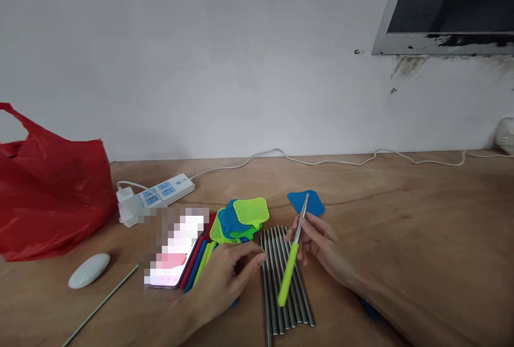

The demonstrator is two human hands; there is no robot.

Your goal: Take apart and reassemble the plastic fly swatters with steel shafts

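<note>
My right hand (317, 242) pinches a thin metal rod with a lime-green handle (289, 272), held tilted above a row of several bare metal rods (287, 283) lying on the wooden table (421, 229). The rod's tip points at a loose blue swatter head (311, 203). My left hand (228, 280) rests palm down beside the rods, fingers curled, thumb near the leftmost rod. It lies over the handles of a pile of green and blue fly swatters (241, 218).
A phone (174, 256) lies left of the swatters. A white power strip (158, 194) with a cable, a white oval object (89, 270), a single loose rod (100, 307) and a red plastic bag (48, 186) occupy the left side.
</note>
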